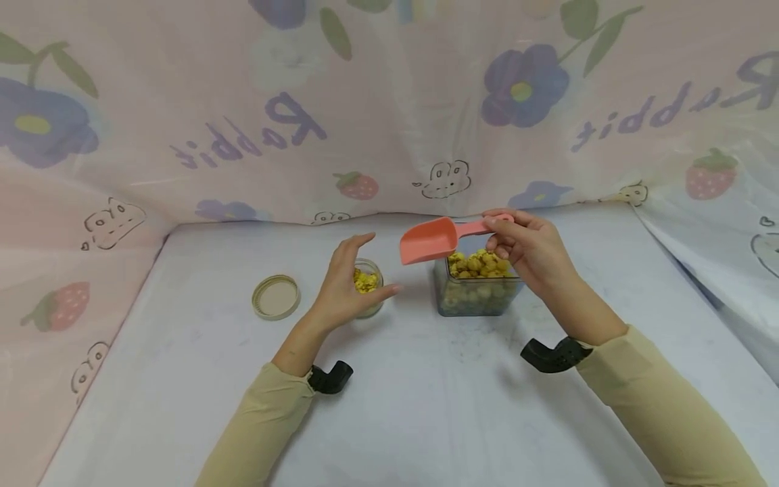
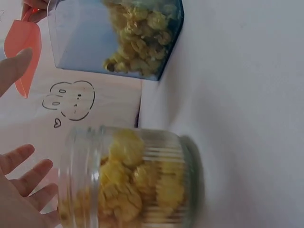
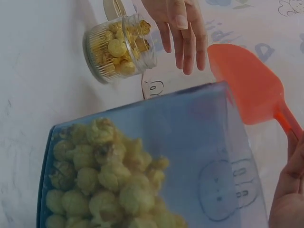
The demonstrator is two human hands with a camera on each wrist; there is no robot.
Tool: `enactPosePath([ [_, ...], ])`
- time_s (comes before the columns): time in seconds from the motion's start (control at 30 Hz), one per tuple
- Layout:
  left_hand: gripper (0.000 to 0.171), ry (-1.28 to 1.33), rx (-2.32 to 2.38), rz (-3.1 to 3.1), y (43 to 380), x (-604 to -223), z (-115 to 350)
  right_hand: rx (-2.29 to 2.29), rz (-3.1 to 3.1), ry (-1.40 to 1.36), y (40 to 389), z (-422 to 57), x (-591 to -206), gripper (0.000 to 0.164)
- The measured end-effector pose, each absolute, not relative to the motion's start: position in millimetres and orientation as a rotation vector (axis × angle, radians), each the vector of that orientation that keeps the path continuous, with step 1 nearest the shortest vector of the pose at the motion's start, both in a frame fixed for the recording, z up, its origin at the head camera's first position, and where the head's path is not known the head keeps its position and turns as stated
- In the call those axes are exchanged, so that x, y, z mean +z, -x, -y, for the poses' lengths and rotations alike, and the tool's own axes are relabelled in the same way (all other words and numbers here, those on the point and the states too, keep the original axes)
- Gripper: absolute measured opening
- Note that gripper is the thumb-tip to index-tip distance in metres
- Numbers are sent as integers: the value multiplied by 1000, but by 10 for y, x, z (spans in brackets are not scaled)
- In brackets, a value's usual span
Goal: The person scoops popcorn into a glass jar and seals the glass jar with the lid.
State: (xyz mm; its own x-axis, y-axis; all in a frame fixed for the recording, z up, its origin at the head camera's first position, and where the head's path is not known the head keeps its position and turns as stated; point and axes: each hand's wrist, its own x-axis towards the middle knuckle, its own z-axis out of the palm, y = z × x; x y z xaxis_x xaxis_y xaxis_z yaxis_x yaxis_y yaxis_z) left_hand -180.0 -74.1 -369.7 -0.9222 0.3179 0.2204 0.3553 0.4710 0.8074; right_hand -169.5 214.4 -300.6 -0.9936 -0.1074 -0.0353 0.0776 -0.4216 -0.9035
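Observation:
My right hand [image 1: 528, 249] pinches the handle of a coral-red scoop [image 1: 429, 241], held above and to the left of a clear bluish container [image 1: 468, 306]. Popcorn [image 1: 481, 262] fills part of that container, heaped toward one side. No popcorn shows in the scoop's bowl. My left hand [image 1: 345, 287] is spread, thumb and fingers apart, just above a small ribbed glass jar [image 2: 142, 180]. In the left wrist view the fingers stand beside the jar's mouth, not wrapped round it. Popcorn [image 3: 116, 50] sits inside the jar up to near its neck.
A round beige lid [image 1: 276, 297] lies left of the jar on the white tabletop [image 1: 402, 406]. Behind the table hangs a pink printed curtain [image 1: 389, 122], which also runs along both sides. Black curved wrist mounts [image 1: 331, 377] stick out from both sleeves.

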Motion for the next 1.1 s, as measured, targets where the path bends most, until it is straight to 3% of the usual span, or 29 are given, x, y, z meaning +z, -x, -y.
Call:
enactPosePath([
  [1.1, 96, 746, -1441, 2674, 1873, -3555, 299, -2729, -1597, 48, 1575, -2579, -2971, 12],
])
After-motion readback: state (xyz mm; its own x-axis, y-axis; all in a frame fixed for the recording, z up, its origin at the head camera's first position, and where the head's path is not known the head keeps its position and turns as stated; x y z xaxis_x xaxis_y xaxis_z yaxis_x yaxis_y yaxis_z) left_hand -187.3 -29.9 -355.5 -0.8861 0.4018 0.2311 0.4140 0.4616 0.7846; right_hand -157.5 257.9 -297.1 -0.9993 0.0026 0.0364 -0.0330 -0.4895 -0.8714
